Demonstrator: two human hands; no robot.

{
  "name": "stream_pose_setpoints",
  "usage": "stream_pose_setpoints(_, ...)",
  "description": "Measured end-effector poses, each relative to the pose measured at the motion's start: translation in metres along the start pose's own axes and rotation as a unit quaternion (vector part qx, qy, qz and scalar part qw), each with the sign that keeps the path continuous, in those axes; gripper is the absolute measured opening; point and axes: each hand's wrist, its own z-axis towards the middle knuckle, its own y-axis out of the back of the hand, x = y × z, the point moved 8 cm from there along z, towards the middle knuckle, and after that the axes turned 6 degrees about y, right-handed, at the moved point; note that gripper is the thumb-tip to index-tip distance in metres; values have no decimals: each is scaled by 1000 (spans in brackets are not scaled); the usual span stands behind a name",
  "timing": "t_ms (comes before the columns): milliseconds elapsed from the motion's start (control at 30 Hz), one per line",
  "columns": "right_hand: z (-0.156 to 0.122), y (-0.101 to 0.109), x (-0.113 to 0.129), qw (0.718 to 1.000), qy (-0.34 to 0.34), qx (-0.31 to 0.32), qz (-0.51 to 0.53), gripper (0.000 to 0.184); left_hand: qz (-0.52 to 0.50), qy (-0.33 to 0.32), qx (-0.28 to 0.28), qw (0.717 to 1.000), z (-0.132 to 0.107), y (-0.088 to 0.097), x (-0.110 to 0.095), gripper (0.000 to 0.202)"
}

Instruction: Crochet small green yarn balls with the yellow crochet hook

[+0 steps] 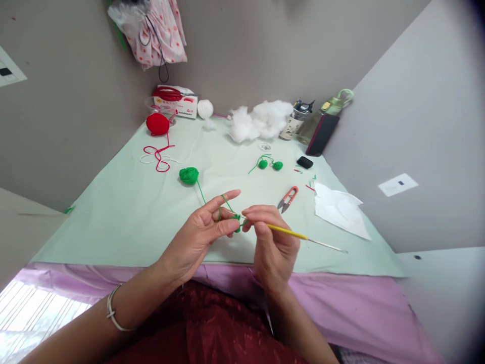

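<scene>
My left hand (pixel 204 233) pinches a small green crochet piece (pixel 237 218) between thumb and fingers, with the green yarn looped over its raised index finger. That strand runs back to a green yarn ball (pixel 189 175) on the pale green table cover (pixel 125 212). My right hand (pixel 271 241) is closed on a yellow-handled crochet hook (pixel 291 233), whose hook end meets the green piece and whose metal tail points right.
Orange snips (pixel 288 197) lie just beyond my right hand, with white paper (pixel 339 210) to their right. Two small green crocheted balls (pixel 271 164), a red yarn ball (pixel 157 123), loose red yarn (pixel 158 155), white stuffing (pixel 259 121), a box (pixel 176 103), bottles and a dark phone (pixel 322 134) sit farther back.
</scene>
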Motion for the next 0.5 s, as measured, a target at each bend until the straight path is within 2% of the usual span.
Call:
stream_pose_setpoints(167,0,-1,-22,984,-116,-15,135,14,-15,37,29,999,-1,1,6,57)
stream_pose_setpoints(367,5,5,-35,959,-195,-49,201,17,-46,58,74,995,1,-3,7,54)
stream_pose_setpoints(433,4,4,-37,952,-215,-41,214,18,-32,42,65,996,2,-2,6,50)
stream_pose_setpoints(500,3,2,-34,959,-202,-28,197,18,6,10,35,999,2,1,3,46)
